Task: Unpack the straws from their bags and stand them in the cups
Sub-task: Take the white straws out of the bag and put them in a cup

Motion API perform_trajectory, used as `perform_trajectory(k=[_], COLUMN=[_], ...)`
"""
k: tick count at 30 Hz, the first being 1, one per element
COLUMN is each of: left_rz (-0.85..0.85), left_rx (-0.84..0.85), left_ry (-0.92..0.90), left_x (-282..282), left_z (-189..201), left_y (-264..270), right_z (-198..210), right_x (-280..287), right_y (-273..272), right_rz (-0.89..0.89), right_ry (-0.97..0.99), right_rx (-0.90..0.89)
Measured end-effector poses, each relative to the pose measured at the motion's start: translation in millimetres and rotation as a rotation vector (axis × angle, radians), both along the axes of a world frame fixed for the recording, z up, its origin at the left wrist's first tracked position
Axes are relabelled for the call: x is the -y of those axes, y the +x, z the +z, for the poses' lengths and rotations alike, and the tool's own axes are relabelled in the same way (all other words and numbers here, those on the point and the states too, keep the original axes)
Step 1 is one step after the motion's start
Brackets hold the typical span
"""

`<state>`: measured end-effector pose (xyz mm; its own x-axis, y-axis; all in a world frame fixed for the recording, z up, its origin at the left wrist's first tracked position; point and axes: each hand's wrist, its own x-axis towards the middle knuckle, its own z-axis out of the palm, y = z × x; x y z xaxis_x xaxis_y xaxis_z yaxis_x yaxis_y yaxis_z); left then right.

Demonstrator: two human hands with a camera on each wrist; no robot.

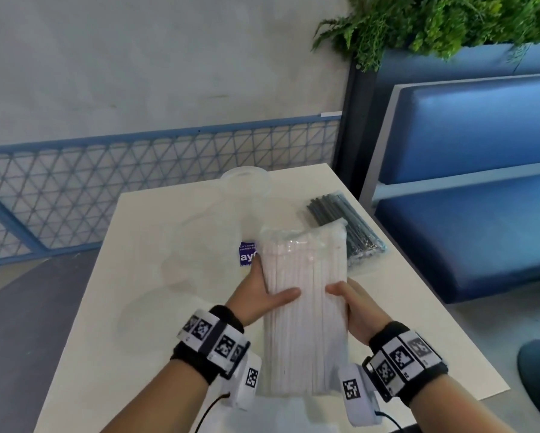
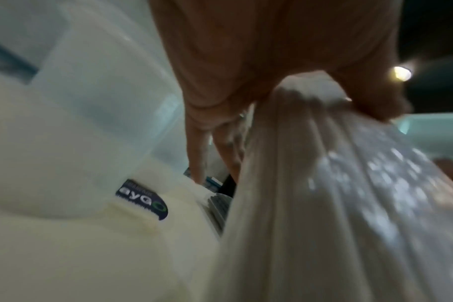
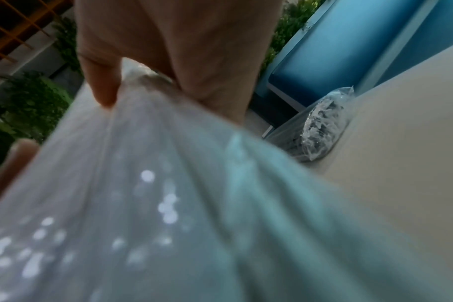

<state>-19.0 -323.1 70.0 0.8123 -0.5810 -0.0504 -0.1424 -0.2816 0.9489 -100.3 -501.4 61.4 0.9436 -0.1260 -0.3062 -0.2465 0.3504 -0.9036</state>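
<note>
The bag of white straws [image 1: 306, 307] was held above the table [image 1: 137, 323], its long axis pointing away from the person. The left hand [image 1: 262, 300] gripped its left edge, thumb across the top; the right hand [image 1: 353, 307] gripped the right edge likewise, fingers hidden beneath. Beyond it lay a bag of dark straws [image 1: 346, 226] near the table's right edge, partly covered by the white bag. A clear cup [image 1: 246, 195] stood toward the far edge; other clear cups to the left were hard to make out. A purple label [image 1: 247, 254] was cut off by the bag. Bare tabletop lay at near left. Both wrist views were blurred.
</note>
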Motion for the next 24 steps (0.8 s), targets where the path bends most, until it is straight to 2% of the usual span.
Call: perform_trajectory(k=[3,5,7,9,11,15,19,24], left_rz=[0.009,0.098,0.212,0.31,0.362,0.365,0.372,0.378], left_rx=[-0.279,-0.342,-0.318,-0.265,-0.243,-0.225,-0.213,-0.187], left_ry=[-0.188,-0.271,-0.298,-0.287,-0.272,-0.247,-0.23,-0.226], left_x=[-12,-14,-15,-17,-20,-23,-25,-24], left_z=[-4,-11,-14,-16,-18,-18,-18,-18], left_y=[2,-2,-6,-9,-10,-14,-16,-17], right_z=[-6,-8,-9,-7,-1,2,12,16], right_x=[-7,-13,-19,-25,-33,-44,-53,-58], right_y=[0,2,5,9,11,14,15,17], right_rz=[0.051,0.024,-0.067,-0.247,-0.392,-0.438,-0.431,-0.369], right_ry=[0.012,0.0,-0.132,-0.363,-0.471,-0.44,-0.24,-0.4], right_rx=[-0.028,0.0,0.095,0.171,0.212,0.239,0.276,0.235])
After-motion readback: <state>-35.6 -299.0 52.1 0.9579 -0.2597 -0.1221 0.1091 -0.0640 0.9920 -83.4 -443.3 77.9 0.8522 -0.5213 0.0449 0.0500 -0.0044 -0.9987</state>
